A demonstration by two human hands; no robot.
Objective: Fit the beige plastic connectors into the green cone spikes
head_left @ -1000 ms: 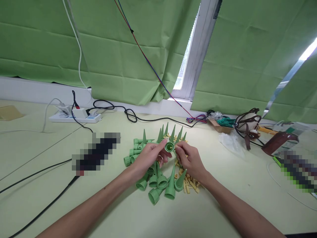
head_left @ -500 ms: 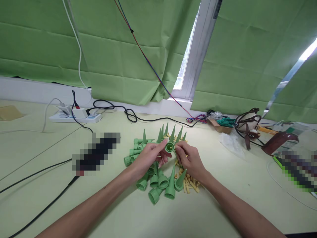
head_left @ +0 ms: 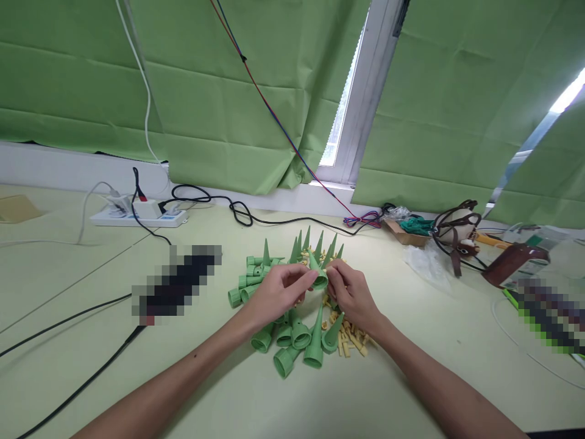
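Observation:
A green plastic cone spike (head_left: 320, 280) is held up above the pile, its narrow tip upward and its round open end tilted toward me. My left hand (head_left: 286, 288) is closed, thumb and fingers gripping it from the left. Pinched together at its right rim are the fingers of my right hand (head_left: 348, 285); whatever may be between them is hidden. Below and to the left lie several green threaded cone spikes (head_left: 313, 350), and more cones (head_left: 266, 253) stand point-up behind. Small yellow plastic pieces (head_left: 356, 341) are heaped under my right hand.
A white power strip (head_left: 139, 217) with plugs and black cables sits at the back left. A blurred dark object (head_left: 178, 283) lies left of the pile. At the back right are a small cardboard box (head_left: 406, 233), a clear plastic bag (head_left: 427, 265) and a dark red object (head_left: 516, 265).
The cone in my left hand has turned from showing its open end with a yellow bit inside to standing tip-up. My left fingers have shifted on it; my right hand stays close beside it.

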